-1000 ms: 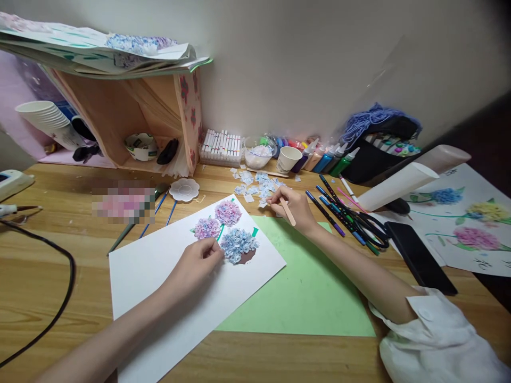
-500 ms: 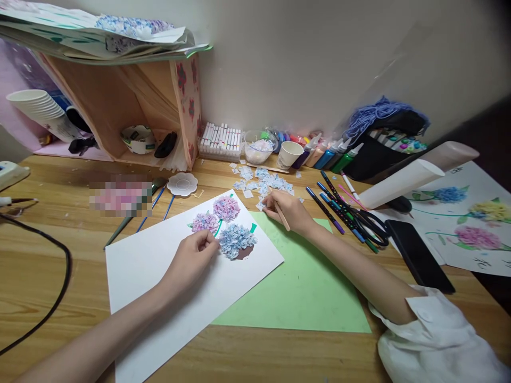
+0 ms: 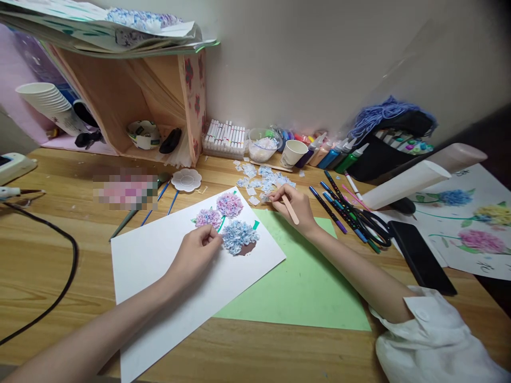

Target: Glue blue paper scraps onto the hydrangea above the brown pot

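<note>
With the right hand (image 3: 300,204) in a closed grip on the wooden stick (image 3: 293,214), dab its tip lightly onto one paper scrap from the pile (image 3: 261,183) on the bench (image 3: 279,351), pinning the white sheet (image 3: 155,266) beside the blue paper flower (image 3: 238,236) under the curled left hand (image 3: 195,258), grip there unreadable.

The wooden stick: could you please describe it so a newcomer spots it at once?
On the desk, just right of the white sheet, the right hand touches paper scraps. The wooden stick is in its fingers: flat, pale, plain, unlike the coloured pens nearby.
</note>
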`<state>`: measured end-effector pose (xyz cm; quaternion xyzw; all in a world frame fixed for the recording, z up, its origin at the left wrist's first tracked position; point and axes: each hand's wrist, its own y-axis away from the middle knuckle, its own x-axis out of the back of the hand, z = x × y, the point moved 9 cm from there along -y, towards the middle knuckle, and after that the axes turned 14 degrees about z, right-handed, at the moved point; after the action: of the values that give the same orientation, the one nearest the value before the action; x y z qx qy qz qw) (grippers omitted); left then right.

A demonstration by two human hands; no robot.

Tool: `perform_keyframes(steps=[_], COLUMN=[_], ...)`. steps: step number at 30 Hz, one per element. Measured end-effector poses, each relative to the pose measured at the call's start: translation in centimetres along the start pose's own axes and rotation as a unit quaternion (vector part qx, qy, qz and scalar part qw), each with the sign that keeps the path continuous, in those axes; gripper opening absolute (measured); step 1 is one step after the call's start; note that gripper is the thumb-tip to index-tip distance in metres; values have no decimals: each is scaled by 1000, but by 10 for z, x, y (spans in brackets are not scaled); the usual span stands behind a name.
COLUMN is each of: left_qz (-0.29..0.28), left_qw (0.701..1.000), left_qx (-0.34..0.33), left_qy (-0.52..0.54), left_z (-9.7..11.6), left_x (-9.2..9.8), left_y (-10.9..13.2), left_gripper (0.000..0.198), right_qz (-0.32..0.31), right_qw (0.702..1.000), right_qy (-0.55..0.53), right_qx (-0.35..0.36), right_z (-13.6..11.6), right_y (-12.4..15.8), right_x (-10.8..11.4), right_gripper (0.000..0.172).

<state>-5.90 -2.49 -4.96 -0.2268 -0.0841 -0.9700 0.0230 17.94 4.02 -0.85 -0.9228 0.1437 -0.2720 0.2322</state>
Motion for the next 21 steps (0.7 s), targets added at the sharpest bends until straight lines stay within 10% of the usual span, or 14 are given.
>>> perform_keyframes(steps=[9, 21], left_qz=[9, 27], left_qw=[999, 970], left_qx=[-32, -239], left_qy=[10, -25], left_z=[7, 48], left_x=[2, -4], left_y=[0, 23], left_gripper=[25, 13], right_qz=[35, -169], right_qw=[995, 900], right_qy=[-78, -275], right_qx=[-49, -295], right_z=[-9, -51], right_y=[6, 77], right_x=[4, -48], right_gripper=[16, 30])
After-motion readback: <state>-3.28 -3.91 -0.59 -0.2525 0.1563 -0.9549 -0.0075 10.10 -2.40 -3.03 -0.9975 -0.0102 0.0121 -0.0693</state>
